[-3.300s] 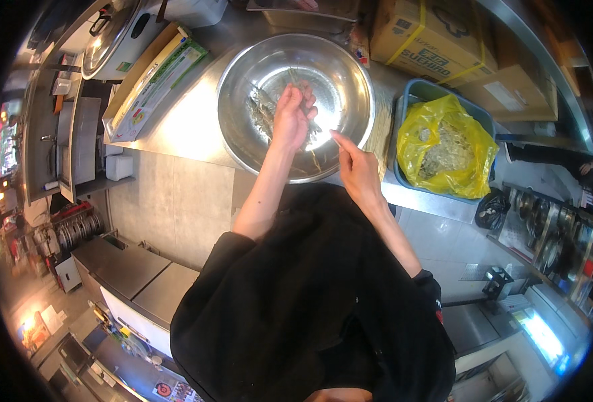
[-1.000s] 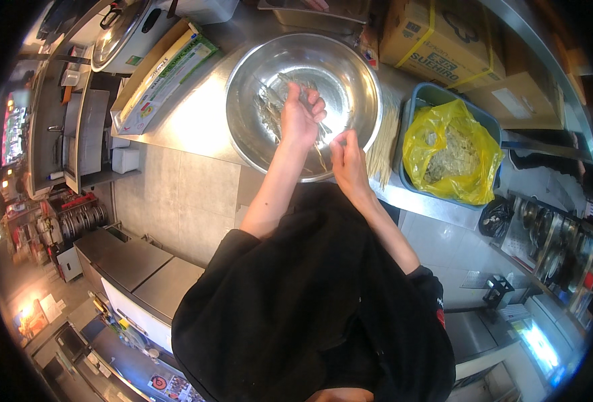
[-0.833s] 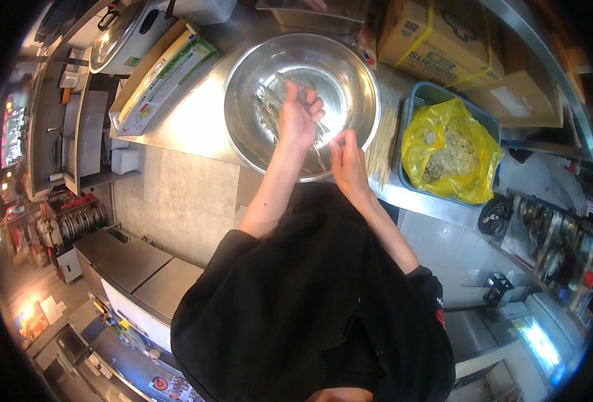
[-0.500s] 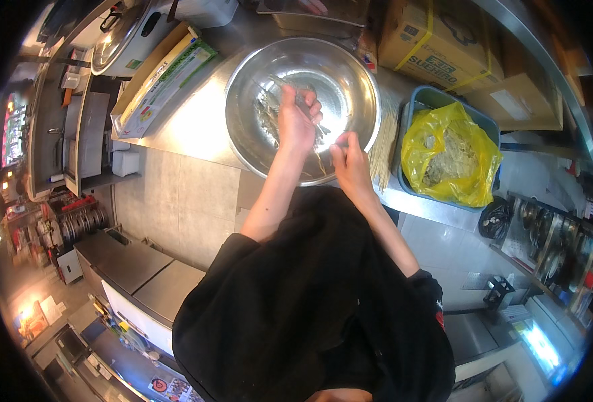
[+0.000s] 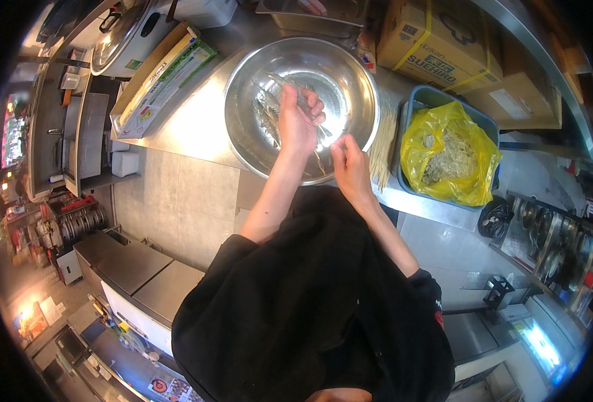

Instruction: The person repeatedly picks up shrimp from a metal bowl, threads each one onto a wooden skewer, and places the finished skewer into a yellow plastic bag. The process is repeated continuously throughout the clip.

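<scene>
My left hand [image 5: 300,117] is over the large steel bowl [image 5: 370,74], its fingers curled around a slim greyish piece of food [image 5: 322,128] that looks like a small raw shrimp or fish. More such grey pieces [image 5: 268,114] lie along the bowl's left side. At the bowl's near right rim, the thumb and fingers of my right hand [image 5: 351,161] are pinched together. Whatever they hold is too small to make out. Just right of the bowl lies a bundle of thin pale wooden skewers [image 5: 385,144].
A blue bin [image 5: 415,100] lined with a yellow bag [image 5: 481,167] holding pale, greyish scraps stands right of the skewers. Cardboard boxes [image 5: 437,50] are behind it. At the left of the steel counter [image 5: 192,130] are a long narrow carton [image 5: 166,87] and a lidded pot [image 5: 119,40].
My right hand has shifted very slightly, its fingers still pinched by the rim. The left hand keeps its place over the bowl, with the grey piece still in it.
</scene>
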### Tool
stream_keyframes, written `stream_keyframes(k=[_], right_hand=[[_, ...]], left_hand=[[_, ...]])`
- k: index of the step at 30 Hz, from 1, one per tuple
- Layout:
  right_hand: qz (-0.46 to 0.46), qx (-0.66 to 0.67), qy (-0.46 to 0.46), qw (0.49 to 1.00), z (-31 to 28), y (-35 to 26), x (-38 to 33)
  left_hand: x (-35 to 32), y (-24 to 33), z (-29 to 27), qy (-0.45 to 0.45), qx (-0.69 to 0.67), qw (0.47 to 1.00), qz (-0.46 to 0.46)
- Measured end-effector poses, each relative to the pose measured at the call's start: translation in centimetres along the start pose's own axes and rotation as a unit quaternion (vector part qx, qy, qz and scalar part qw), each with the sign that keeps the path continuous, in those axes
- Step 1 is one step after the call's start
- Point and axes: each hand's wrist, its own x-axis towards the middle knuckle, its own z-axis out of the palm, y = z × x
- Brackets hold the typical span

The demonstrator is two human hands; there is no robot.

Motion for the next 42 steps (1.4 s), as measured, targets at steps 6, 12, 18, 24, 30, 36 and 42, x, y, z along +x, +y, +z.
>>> stream_keyframes(k=[6,12,18,24,30,36,42], right_hand=[[0.018,0.022,-0.016,0.999,0.0,1.7,-0.1],[0.017,0.015,-0.011,1.000,0.0,2.2,-0.4],[0.004,-0.001,-0.011,1.000,-0.2,2.6,-0.8],[-0.002,0.002,-0.001,1.000,-0.1,1.9,-0.5],[0.001,0.018,0.012,1.000,0.5,2.2,0.1],[0.041,0.058,0.002,0.997,0.5,2.0,0.8],[0.029,0.101,0.010,0.994,-0.3,4.9,-0.7]], left_hand=[[0.2,0.4,-0.3,-0.018,-0.024,0.999,-0.032],[0.2,0.1,-0.4,-0.003,-0.014,0.999,-0.047],[0.2,-0.2,-0.4,-0.003,-0.012,0.999,-0.048],[0.2,-0.4,-0.4,-0.012,-0.016,0.999,-0.039],[-0.3,-0.6,0.1,-0.012,-0.008,0.999,-0.051],[-0.2,-0.7,-0.1,-0.026,0.010,0.998,-0.056],[0.8,0.5,-0.8,-0.036,0.023,0.999,-0.005]])
